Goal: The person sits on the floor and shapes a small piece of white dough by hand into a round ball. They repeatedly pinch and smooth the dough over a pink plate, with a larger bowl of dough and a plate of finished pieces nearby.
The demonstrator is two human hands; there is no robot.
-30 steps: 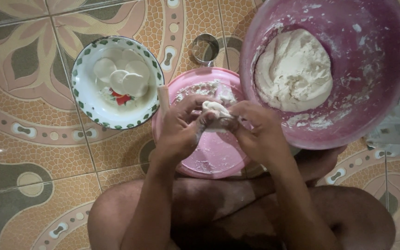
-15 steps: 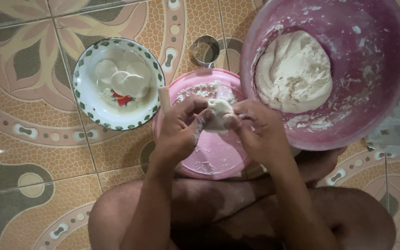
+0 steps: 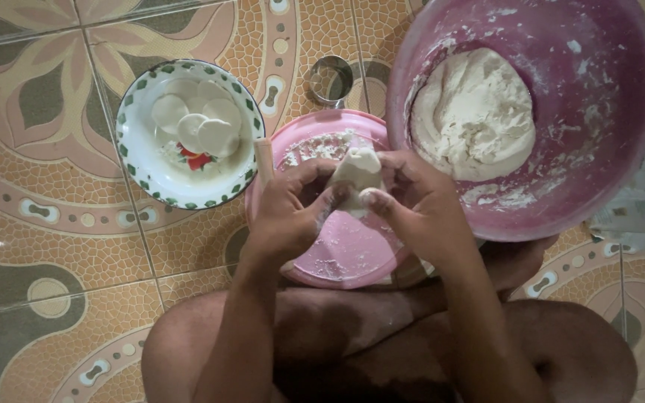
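While the left hand (image 3: 293, 213) and right hand (image 3: 419, 213) pinched a small dough piece (image 3: 357, 170) between closed fingers above the floured pink plate (image 3: 345, 246), the big pink bowl (image 3: 599, 112) of dough (image 3: 475, 112) sat near, the patterned dish (image 3: 147, 164) of dough discs (image 3: 195, 123) further left.

A small lump of pale dough (image 3: 357, 170) is pinched between the fingertips of both hands, held up over the flat pink plate (image 3: 337, 246), which is dusted with flour. It is off-white, soft-looking and roughly squared, standing a little taller than wide. The left hand (image 3: 289, 213) and right hand (image 3: 419, 205) close on it from either side.
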